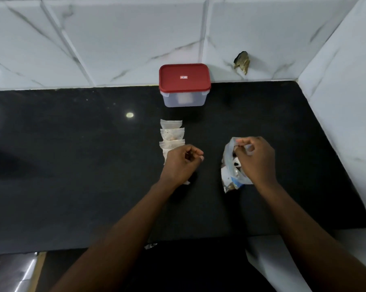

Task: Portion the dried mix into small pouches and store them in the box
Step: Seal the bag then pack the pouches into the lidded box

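Listing from the near edge outward.

- Desk (pixel 72 175): black and glossy, carrying every item.
- Left hand (pixel 182 163): fingers curled, thumb against forefinger, lying over the near end of the pouch row. A white corner shows under its heel. Whether it grips a pouch or a pinch of mix cannot be told.
- Right hand (pixel 255 161): level with the left and well apart from it, fingertips pinching the upper edge of the bag.
- Bag of dried mix (pixel 230 173): clear plastic, crumpled, standing roughly upright beneath the right hand with its mouth uppermost.
- Pouches (pixel 172 133): small and translucent, overlapping in one row. The row's long axis runs straight away from the left hand toward the box. Some hold brownish contents.
- Box (pixel 184 100): clear-walled, just beyond the far end of the row, against the tiled wall (pixel 93 39).
- Red lid (pixel 184 77): seated on the box.

Judgement: the bag sits to the right of the row, so mix must travel leftward. The left hand is nearer the pouches, and the lid has to come off before storing.
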A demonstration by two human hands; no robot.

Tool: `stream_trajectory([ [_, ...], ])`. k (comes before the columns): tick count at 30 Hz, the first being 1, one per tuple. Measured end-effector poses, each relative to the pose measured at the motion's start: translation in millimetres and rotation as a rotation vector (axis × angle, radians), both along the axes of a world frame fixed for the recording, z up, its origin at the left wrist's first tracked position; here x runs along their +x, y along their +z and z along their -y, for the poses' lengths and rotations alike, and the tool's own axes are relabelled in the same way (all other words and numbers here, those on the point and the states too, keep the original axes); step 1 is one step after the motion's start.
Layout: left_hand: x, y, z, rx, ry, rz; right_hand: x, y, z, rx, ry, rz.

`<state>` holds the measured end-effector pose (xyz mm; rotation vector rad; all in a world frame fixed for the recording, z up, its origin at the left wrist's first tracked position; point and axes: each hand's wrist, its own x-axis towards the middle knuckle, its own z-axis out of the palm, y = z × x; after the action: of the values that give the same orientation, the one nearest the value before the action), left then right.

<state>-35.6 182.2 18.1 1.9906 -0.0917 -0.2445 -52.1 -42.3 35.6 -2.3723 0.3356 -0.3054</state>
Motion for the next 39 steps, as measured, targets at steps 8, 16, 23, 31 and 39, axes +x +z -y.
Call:
stream_trajectory([
  [8,13,-14,77,0.077,-0.043,-0.236,-13,-25,51,0.081,-0.252,-0.300],
  [16,7,-18,104,0.085,-0.019,-0.371,-25,-25,47,0.258,-0.185,-0.174],
  [23,8,-21,104,0.003,0.058,-0.441,-31,-25,54,0.097,0.080,0.033],
  [31,5,-23,105,-0.068,0.119,-0.464,-40,-40,61,-0.104,0.299,-0.003],
  [39,5,-23,104,-0.085,0.136,-0.474,-45,-34,62,-0.086,0.173,0.097],
])
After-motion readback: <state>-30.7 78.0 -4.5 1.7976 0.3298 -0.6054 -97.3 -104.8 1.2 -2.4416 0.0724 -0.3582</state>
